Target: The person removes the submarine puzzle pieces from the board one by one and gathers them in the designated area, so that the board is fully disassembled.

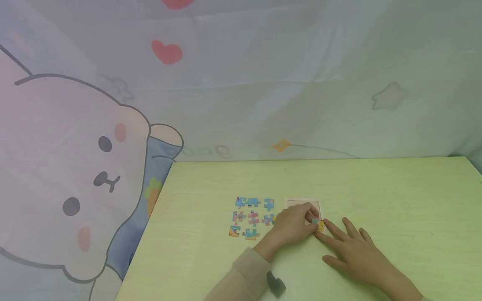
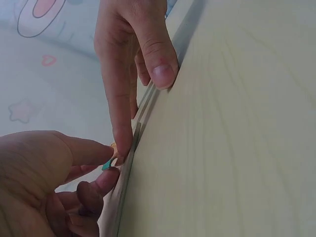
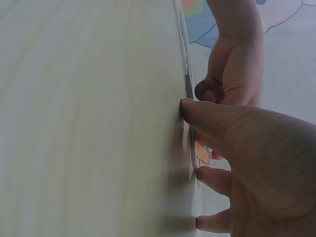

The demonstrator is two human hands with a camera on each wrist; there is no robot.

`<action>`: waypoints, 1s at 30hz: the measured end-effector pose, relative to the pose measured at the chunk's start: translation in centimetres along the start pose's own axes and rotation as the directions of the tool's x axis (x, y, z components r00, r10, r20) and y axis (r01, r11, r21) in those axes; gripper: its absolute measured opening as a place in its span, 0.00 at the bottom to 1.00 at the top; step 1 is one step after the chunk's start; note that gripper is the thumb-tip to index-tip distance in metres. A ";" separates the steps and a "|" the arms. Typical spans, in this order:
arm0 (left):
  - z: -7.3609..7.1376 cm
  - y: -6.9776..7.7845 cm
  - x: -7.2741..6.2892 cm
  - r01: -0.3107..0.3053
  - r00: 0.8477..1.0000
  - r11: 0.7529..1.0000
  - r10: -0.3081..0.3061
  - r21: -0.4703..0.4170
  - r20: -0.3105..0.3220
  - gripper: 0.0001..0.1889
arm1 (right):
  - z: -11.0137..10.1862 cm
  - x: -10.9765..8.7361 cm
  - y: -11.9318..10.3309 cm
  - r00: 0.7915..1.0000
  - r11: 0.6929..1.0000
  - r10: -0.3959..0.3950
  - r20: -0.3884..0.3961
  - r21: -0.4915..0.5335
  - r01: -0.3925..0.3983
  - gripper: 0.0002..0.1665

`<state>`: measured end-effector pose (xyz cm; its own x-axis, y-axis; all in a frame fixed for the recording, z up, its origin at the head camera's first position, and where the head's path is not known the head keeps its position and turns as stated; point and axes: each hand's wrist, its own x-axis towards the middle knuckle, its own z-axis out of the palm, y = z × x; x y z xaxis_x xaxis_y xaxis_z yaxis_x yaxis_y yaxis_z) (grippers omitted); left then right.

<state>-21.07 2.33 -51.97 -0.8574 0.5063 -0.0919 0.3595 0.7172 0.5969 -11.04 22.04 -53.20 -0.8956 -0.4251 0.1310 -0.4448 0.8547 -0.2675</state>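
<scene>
My left hand (image 1: 295, 223) reaches over the shallow wooden puzzle frame (image 1: 301, 200), pinching a small teal jigsaw piece (image 1: 315, 220) between thumb and fingertips. In the left wrist view, that jigsaw piece (image 2: 107, 164) shows its teal edge near the frame's rim. A yellow-orange piece (image 1: 321, 226) lies in the frame's near right corner, right beside it. My right hand (image 1: 355, 253) spreads its fingers, with the index and middle fingertips at that corner. The left hand (image 1: 295, 223) hides much of the frame's inside.
Several loose jigsaw pieces (image 1: 253, 218) lie in rows on the pale yellow-green table (image 1: 196, 263), left of the frame. A printed cloth (image 1: 241, 83) with a cartoon bear hangs behind the table. A dark object (image 1: 276, 284) shows beside the left sleeve.
</scene>
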 end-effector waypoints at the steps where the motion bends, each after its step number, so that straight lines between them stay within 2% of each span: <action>1: 0.0 0.0 0.0 -0.005 1.000 1.000 0.005 -0.002 0.002 0.09 | 0.0 0.0 0.0 1.000 1.000 0.002 0.001 -0.001 -0.002 0.35; 6: 0.0 -0.1 0.1 -0.015 1.000 1.000 0.015 0.001 0.001 0.08 | 0.0 0.0 0.0 1.000 1.000 0.006 0.002 0.009 -0.006 0.34; 14: -0.3 -0.7 -0.4 -0.018 0.996 0.999 0.015 -0.027 -0.086 0.09 | 0.2 -0.1 0.1 1.000 1.000 0.004 -0.006 0.010 -0.003 0.34; 23: -1.6 -1.9 -2.1 0.011 0.993 0.996 -0.022 -0.089 -0.119 0.07 | 0.3 0.0 0.1 1.000 1.000 -0.002 -0.019 0.006 0.002 0.34; 30: -3.0 -3.2 -3.9 0.007 0.988 0.993 -0.025 -0.117 -0.154 0.07 | 0.2 -0.1 0.0 1.000 1.000 0.009 -0.003 0.012 -0.009 0.34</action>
<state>-19.95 -3.35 -51.14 -0.9128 0.4082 0.0170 0.3078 0.6598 0.6855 -10.98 21.99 -53.38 -0.8996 -0.4166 0.1310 -0.4367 0.8550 -0.2798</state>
